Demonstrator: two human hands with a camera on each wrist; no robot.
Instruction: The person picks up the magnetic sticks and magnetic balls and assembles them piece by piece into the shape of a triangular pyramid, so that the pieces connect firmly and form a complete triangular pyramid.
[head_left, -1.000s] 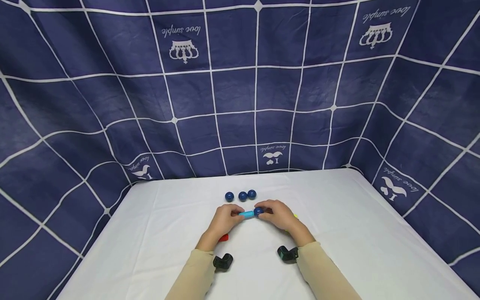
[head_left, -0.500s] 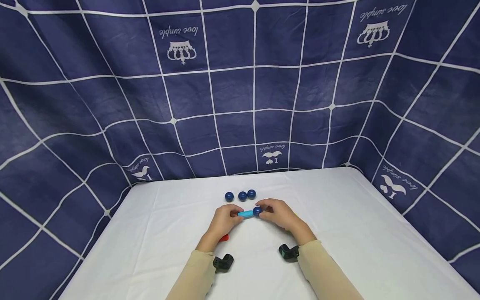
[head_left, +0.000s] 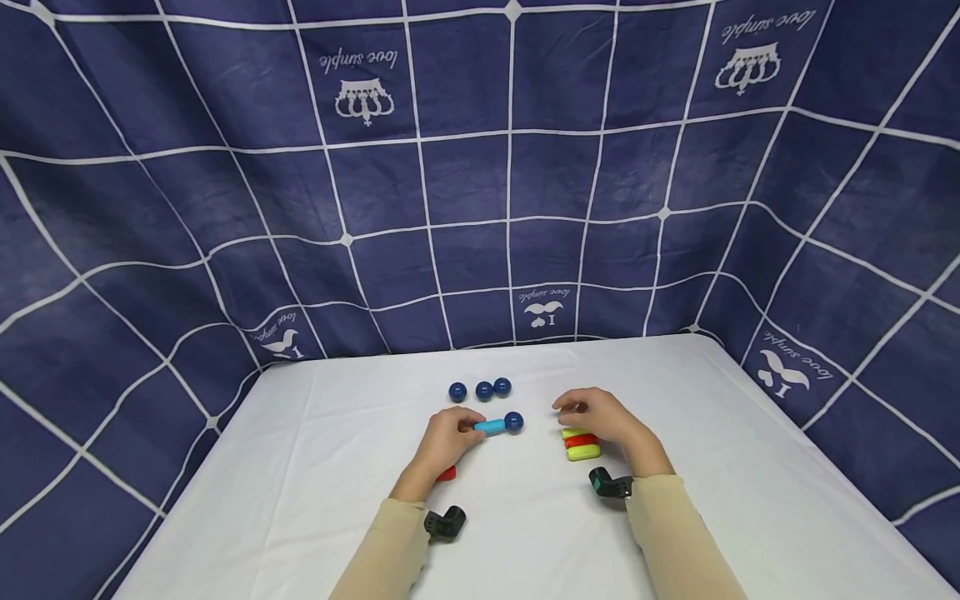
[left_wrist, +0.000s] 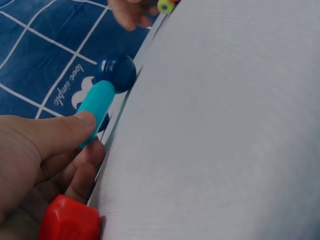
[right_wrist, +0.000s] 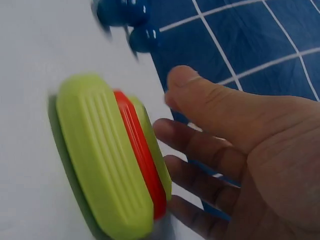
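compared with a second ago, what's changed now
The right hand has let go of the blue ball and moved right, near the yellow and red bars. The left hand still pinches the light-blue stick, ball at its end; the three other balls stayed put.

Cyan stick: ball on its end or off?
On: a dark blue ball touches the tip of the cyan stick; cannot tell if fixed.

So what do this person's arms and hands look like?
The left sleeve and right sleeve are plain beige. Each wrist bears a black, bent device, the right one with a teal patch. The left hand and right hand wear no gloves.
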